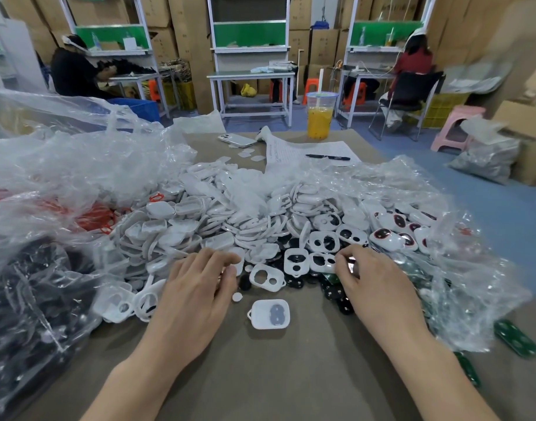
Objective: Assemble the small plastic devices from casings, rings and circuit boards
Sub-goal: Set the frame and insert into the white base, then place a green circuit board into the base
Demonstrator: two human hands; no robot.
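Observation:
A big heap of white plastic casings [218,226] covers the middle of the brown table [276,375]. One casing with a grey pad [270,314] lies alone in front of the heap, between my hands. My left hand [197,287] rests on the heap's near edge, fingers loosely bent over white parts; whether it holds one I cannot tell. My right hand [373,284] pinches a white front casing with two holes [323,262]. Black discs [245,282] and green circuit boards [515,338] lie near my right hand. Red rings [93,220] show through plastic at left.
Clear plastic bags [63,165] surround the heap on both sides; a dark bagful [27,299] sits at near left. At the far edge are a phone [236,140], a paper sheet with a pen [327,157] and a cup of orange drink [320,115]. Two people sit at benches beyond.

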